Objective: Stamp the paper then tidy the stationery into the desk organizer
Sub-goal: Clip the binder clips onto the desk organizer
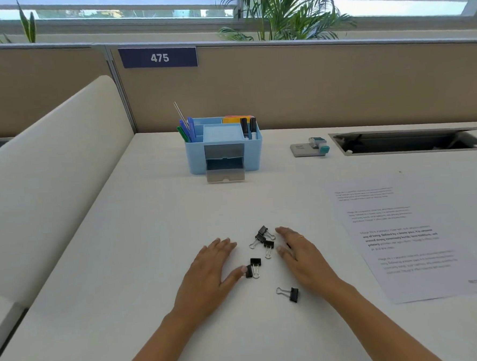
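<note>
Several black binder clips (264,244) lie scattered on the white desk between my hands. My left hand (210,268) rests flat and open to their left, its thumb touching one clip (253,267). My right hand (299,256) lies open on their right side. One more clip (290,293) sits apart, nearer to me, beside my right wrist. The light blue desk organizer (254,154) stands further back with pens, markers and sticky notes in it, and its clear lower drawer (225,175) is pulled out. A printed paper (405,234) lies at the right, with a faint stamp mark near its lower right corner.
A stamp with a teal top (319,145) sits on a grey pad (302,150) right of the organizer. An open cable slot (408,141) is sunk into the desk at the back right. A beige partition rises behind, and a white curved panel borders the left.
</note>
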Motion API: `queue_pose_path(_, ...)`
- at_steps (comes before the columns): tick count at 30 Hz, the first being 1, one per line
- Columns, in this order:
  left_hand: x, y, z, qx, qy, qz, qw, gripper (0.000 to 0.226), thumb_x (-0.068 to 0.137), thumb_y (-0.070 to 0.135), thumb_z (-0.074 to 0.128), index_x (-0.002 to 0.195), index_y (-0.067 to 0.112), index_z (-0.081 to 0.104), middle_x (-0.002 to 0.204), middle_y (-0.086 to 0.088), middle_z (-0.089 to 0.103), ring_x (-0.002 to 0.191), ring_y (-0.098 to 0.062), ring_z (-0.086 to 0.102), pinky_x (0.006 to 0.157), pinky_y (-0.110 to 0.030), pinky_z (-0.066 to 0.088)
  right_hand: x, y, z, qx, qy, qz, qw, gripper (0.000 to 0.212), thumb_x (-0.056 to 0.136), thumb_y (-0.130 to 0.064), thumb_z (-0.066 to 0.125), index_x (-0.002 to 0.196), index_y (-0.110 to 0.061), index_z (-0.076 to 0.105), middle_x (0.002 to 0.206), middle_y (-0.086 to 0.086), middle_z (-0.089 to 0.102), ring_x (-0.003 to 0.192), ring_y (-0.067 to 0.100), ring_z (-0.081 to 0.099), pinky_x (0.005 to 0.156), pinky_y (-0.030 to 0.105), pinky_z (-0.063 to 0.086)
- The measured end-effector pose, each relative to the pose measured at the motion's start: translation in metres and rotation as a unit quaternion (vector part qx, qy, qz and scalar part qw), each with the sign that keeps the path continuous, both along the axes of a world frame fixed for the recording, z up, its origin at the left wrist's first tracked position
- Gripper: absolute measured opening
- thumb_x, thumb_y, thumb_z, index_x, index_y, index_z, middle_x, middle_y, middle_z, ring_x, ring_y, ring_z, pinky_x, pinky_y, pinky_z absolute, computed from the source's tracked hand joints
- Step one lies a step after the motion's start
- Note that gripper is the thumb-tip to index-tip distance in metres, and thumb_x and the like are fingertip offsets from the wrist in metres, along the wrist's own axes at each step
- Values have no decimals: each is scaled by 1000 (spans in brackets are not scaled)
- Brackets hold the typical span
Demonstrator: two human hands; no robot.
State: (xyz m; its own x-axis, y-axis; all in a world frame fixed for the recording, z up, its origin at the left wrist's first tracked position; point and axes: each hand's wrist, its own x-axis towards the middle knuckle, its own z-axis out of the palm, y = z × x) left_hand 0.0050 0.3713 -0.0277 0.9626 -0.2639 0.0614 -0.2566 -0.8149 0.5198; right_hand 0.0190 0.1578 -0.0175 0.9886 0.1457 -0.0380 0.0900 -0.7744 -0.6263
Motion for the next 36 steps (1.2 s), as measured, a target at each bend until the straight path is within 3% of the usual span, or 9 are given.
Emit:
queue_pose_path(4, -7, -3, 1, 25, -2, -34, 999, 107, 55, 91, -6, 142, 37, 24, 151, 18, 22, 140, 5, 11, 110, -13, -4, 3, 20, 2, -52, 24, 18, 998, 62, 95, -1, 27, 149, -23, 6, 158, 3, 3, 146, 17, 0, 117, 31, -2)
queue_pose_path(9, -6, -3, 2, 39, -12, -50, 998, 88, 68, 77, 3, 140, 36, 31, 151, 17, 23, 141, 3, 11, 108, -10, -6, 12, 30, 14, -127, 45, 84, 987, 76, 85, 13, 23, 149, -25, 9, 158, 3, -4, 146, 26, -6, 118, 40, -1)
queue_pose_path(14, -3, -1, 1, 14, -34, -35, 999, 61, 88, 53, 14, 133, 28, 46, 147, 14, 35, 139, 0, 23, 106, -6, 2, 18, 27, 15, -203, 10, 85, 975, 59, 93, 6, 23, 146, -19, 25, 156, 7, 17, 141, 26, 19, 113, 32, 26)
queue_pose_path(16, -1, 0, 1, 3, -48, -28, 998, 37, 99, 29, 33, 133, 25, 48, 146, 11, 38, 138, -2, 28, 105, -7, 9, 22, 26, 14, -218, -1, 83, 972, 52, 93, 4, 29, 141, -16, 35, 145, 10, 36, 128, 29, 35, 102, 33, 38)
queue_pose_path(18, 2, 2, 2, 11, -57, -28, 998, 36, 98, 18, 39, 133, 22, 49, 145, 9, 40, 136, -6, 33, 106, -10, 18, 27, 27, 16, -232, 3, 78, 970, 43, 92, 1, 37, 132, -11, 44, 126, 12, 50, 114, 31, 44, 91, 33, 43)
queue_pose_path(23, 12, 4, 15, 37, -63, -29, 997, 28, 86, 10, 45, 92, 3, 71, 101, -9, 71, 96, -24, 67, 83, -25, 50, 39, 24, 38, -170, 56, 44, 983, 32, 85, -11, 59, 116, -10, 59, 119, 14, 50, 111, 26, 50, 86, 27, 41)
queue_pose_path(29, 24, 2, 27, 71, -34, -37, 996, 28, 90, 5, 45, 107, 7, 67, 112, -3, 66, 105, -17, 60, 90, -21, 44, 53, 21, 53, -111, 157, 31, 981, 15, 73, -4, 73, 79, -12, 63, 97, 9, 66, 77, 15, 55, 55, 15, 42)
queue_pose_path(32, 29, 3, 30, 41, -49, -13, 998, 27, 89, 5, 47, 108, 7, 67, 112, -3, 67, 103, -15, 60, 86, -13, 39, 62, 21, 57, -89, 175, 16, 980, 25, 71, -3, 73, 61, -18, 56, 68, -4, 58, 58, 7, 52, 47, 10, 39)
queue_pose_path(36, 43, 3, 37, -37, -75, 48, 995, 24, 84, -1, 52, 97, 5, 71, 98, -7, 72, 89, -17, 65, 78, -10, 39, 73, 21, 57, -45, 188, -11, 981, 24, 72, -1, 70, 58, -16, 58, 62, -4, 58, 55, 5, 53, 47, 11, 39)
